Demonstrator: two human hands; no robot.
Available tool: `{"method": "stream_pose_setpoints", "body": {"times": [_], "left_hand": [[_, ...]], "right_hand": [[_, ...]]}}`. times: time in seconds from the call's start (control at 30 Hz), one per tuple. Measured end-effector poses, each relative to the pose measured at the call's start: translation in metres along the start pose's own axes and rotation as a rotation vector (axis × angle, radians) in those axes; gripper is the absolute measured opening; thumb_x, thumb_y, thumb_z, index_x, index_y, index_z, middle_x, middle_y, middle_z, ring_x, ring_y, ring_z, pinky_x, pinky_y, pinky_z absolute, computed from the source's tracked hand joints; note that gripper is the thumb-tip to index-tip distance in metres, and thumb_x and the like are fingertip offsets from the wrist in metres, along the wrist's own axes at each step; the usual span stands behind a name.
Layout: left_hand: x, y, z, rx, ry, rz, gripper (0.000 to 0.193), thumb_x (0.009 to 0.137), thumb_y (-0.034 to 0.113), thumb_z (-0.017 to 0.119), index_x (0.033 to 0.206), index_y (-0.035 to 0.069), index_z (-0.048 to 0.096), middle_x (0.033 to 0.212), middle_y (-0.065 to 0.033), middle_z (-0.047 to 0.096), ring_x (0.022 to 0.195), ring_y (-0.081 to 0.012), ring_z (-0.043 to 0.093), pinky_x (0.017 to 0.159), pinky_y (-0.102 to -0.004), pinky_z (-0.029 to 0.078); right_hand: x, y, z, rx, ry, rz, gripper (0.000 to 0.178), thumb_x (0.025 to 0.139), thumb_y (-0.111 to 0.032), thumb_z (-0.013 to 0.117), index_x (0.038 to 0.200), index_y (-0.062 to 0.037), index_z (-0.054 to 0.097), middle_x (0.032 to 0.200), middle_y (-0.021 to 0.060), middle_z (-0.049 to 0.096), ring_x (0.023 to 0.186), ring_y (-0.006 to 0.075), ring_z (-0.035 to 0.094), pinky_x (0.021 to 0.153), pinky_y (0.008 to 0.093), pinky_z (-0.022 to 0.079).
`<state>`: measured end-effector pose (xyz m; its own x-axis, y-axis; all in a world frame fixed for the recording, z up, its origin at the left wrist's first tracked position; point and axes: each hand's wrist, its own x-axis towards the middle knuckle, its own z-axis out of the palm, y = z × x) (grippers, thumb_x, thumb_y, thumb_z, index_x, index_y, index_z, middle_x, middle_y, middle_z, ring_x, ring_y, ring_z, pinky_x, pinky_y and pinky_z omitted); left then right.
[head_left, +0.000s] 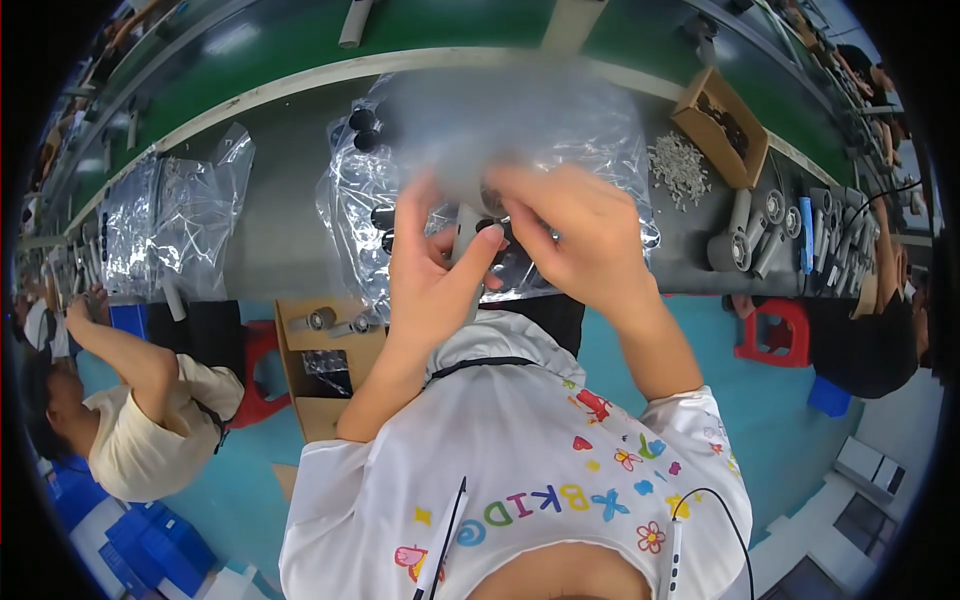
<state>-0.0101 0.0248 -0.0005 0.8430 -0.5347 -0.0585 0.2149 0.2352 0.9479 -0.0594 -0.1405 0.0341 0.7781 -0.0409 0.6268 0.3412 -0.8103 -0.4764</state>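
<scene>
My left hand (425, 260) is closed round a grey plastic tube-shaped part (466, 228), its thumb pressed along the side. My right hand (585, 235) meets the part's upper end with curled, pinching fingers; a blur hides what lies between those fingertips. Both hands are above a clear plastic sheet (345, 200) at the bench's near edge. Dark round openings of several parts (364, 130) show at the left of the sheet.
A cardboard box of small dark pieces (725, 125) stands at the right, beside a pile of small pale pieces (678, 170). Several grey housings (735, 250) lie farther right. Clear bags (180, 220) cover the bench's left. Below is an open carton (315, 370). Co-workers sit on both sides.
</scene>
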Motion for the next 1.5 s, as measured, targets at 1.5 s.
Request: {"method": "stream_pose_setpoints", "body": {"times": [1.5], "left_hand": [[0.003, -0.016, -0.072, -0.390, 0.360, -0.014, 0.049, 0.094, 0.003, 0.065, 0.138, 0.000, 0.044, 0.122, -0.0149, 0.062, 0.091, -0.0252, 0.070, 0.080, -0.0344, 0.057]], "right_hand": [[0.071, 0.052, 0.138, -0.315, -0.308, -0.015, 0.008, 0.085, -0.012, 0.066, 0.084, -0.0038, 0.066, 0.096, 0.0097, 0.064, 0.080, 0.0319, 0.070, 0.066, 0.0459, 0.056]]}}
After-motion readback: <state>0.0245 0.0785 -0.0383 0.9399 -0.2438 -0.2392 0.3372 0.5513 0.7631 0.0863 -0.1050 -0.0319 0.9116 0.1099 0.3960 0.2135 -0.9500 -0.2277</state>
